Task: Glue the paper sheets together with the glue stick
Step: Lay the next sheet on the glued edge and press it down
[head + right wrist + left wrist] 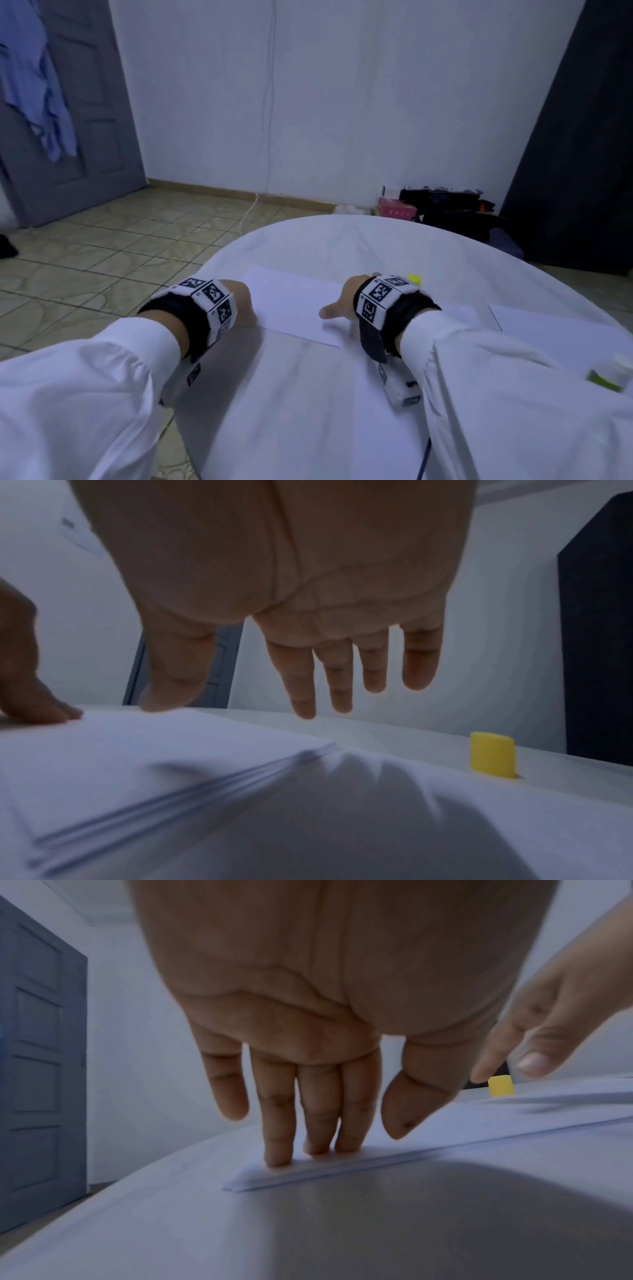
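Observation:
A thin stack of white paper sheets [294, 308] lies in the middle of the round white table [342, 240]. My left hand [245, 305] presses straight fingers [277, 1150] flat on the stack's left corner [342, 1167]. My right hand [337, 305] hovers open over the stack's right edge [137, 764], its thumb [171, 691] close to the paper and its fingers off the table. A small yellow cap [415, 278] stands upright just beyond the right hand. A green and white tube [613, 373], blurred, lies at the far right by my right sleeve.
A separate white sheet [548, 329] lies on the table to the right. The table's round edge curves close on the left, with tiled floor [102, 260] below. Bags and a pink box [395, 209] sit on the floor behind the table.

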The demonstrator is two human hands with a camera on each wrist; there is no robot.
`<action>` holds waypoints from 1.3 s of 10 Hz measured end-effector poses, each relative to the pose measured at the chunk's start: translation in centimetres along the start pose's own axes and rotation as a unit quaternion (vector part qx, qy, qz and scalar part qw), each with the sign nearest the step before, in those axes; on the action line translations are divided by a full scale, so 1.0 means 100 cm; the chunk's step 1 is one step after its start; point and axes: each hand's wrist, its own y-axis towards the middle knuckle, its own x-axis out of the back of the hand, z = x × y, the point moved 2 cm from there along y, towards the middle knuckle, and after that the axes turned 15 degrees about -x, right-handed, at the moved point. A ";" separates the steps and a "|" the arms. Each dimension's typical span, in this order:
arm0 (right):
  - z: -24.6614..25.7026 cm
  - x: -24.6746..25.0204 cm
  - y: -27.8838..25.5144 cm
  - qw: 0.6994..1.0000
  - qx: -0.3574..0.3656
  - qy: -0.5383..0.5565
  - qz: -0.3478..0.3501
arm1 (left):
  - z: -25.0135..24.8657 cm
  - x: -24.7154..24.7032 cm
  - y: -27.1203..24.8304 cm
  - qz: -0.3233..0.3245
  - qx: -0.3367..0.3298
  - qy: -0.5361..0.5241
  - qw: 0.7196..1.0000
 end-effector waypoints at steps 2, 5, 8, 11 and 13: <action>0.011 -0.003 0.016 0.999 -0.025 -0.033 0.021 | 0.001 -0.001 0.016 0.011 -0.016 0.004 1.000; 0.013 -0.005 0.022 0.996 -0.020 -0.067 0.053 | 0.012 -0.011 0.037 -0.011 -0.051 0.036 0.998; 0.034 0.005 0.000 0.990 -0.020 0.132 0.048 | 0.015 -0.015 0.010 -0.017 -0.045 -0.076 0.996; -0.016 0.003 -0.065 0.853 0.007 0.512 0.102 | 0.045 -0.010 -0.034 -0.208 -0.060 -0.446 0.868; -0.098 -0.009 -0.103 0.803 0.003 0.590 0.089 | -0.013 0.007 -0.079 -0.161 -0.129 -0.665 0.718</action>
